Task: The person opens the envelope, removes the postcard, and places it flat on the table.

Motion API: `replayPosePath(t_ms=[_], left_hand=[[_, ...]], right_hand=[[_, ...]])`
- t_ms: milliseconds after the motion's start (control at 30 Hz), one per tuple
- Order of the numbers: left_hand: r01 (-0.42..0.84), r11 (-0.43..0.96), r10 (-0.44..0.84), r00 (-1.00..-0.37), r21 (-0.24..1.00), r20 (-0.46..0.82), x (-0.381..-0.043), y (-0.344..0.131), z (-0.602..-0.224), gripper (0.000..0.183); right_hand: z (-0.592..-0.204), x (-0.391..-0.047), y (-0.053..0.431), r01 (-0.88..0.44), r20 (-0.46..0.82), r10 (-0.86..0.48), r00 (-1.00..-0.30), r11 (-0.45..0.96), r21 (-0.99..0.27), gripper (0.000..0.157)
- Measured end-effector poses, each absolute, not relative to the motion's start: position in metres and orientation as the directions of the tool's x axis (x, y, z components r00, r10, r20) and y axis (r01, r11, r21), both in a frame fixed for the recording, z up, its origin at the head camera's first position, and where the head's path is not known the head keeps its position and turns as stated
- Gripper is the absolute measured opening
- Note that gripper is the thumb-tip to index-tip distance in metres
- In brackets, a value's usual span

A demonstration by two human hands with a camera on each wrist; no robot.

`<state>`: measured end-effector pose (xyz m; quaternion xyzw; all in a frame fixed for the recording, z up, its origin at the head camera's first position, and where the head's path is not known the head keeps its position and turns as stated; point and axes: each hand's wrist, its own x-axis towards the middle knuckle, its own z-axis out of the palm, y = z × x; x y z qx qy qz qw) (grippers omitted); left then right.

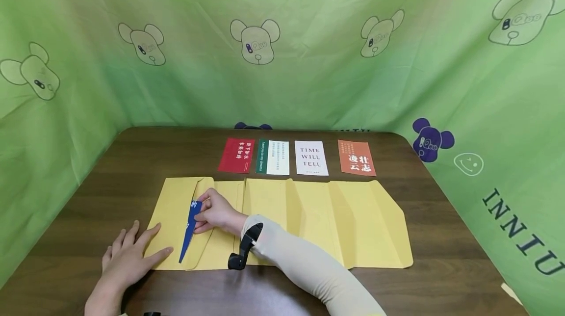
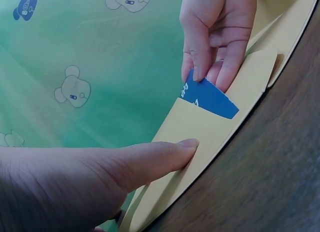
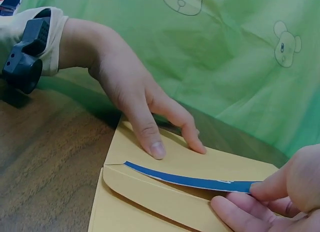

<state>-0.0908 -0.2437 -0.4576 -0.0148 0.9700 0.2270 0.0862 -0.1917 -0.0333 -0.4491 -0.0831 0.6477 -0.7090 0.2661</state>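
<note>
A blue card (image 1: 191,225) with white characters sits mostly inside the leftmost yellow envelope (image 1: 169,208), only a strip of it showing at the opening. My right hand (image 1: 218,212) pinches the card's exposed edge between thumb and fingers. Flat on the same envelope's left part, my left hand (image 1: 130,256) rests with its fingers spread. In the left wrist view its thumb (image 2: 172,159) presses on the envelope's face below the opening. The envelope's flap (image 3: 160,192) lies folded out beneath the right hand's fingers.
Several more yellow envelopes (image 1: 371,227) overlap in a row to the right, flaps unfolded. Behind them lie a red card (image 1: 237,155), a green and white card (image 1: 277,157), a white card (image 1: 311,158) and an orange card (image 1: 356,158). Green printed cloth (image 1: 309,85) surrounds the wooden table (image 1: 446,257).
</note>
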Motion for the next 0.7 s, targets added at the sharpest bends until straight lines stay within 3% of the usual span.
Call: replayPosePath(t_ms=[700], left_hand=[[-0.077,0.889,0.004,-0.984,0.452,-0.176,-0.091,-0.245,-0.460,0.090]], right_hand=[[-0.447,-0.195,-0.020,0.276,-0.240,-0.446,-0.862,-0.016,-0.961,0.036]])
